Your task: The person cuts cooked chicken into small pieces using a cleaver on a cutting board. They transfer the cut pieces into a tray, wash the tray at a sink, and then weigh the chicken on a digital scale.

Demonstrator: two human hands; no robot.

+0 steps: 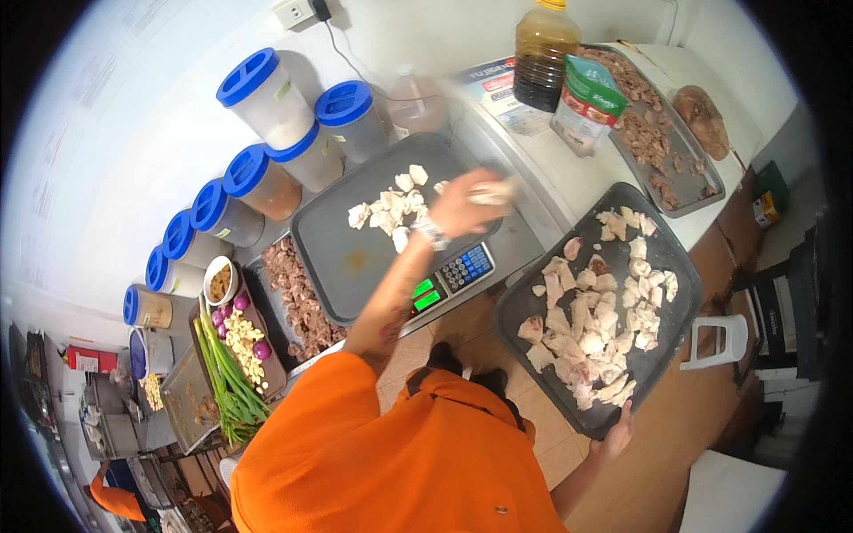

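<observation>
My left hand, blurred by motion and with a bracelet at the wrist, is above the right part of a dark grey tray. Pale chopped pieces, likely raw chicken, are in its grip. More pale pieces lie on that tray, which rests on or over a digital scale with lit green displays. My right hand grips the near edge of a second dark tray, held out over the floor. A spread of pale meat pieces with some skin covers much of it.
Blue-lidded containers line the wall. Beside the scale are a tray of browned meat and a tray with spring onions, garlic and red onions. A bottle of dark liquid and a pouch stand right. A white stool is behind.
</observation>
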